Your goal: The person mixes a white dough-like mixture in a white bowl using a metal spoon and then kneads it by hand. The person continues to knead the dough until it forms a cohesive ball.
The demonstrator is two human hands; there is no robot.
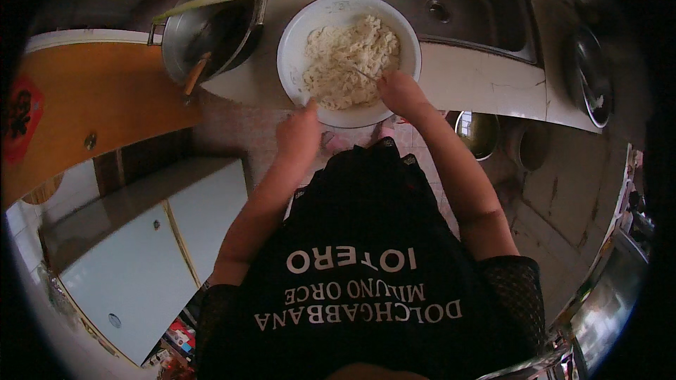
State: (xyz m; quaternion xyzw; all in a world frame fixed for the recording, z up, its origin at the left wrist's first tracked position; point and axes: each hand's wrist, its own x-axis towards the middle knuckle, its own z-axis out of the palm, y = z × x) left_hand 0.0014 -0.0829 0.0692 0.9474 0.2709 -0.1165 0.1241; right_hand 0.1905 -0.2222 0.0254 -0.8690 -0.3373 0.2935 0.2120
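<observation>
A white basin stands at the counter's front edge with shaggy, crumbly dough inside it. My left hand grips the near left rim, its thumb over the edge and the other fingers mostly hidden. Over the right side of the basin, my right hand is closed around a thin utensil. The utensil's tip is sunk in the dough, so I cannot tell its exact kind.
Left of the basin sits a large metal wok with a wooden-handled tool in it. A stainless steel sink lies to the right. Beyond it is a metal bowl; a pot stands below the counter.
</observation>
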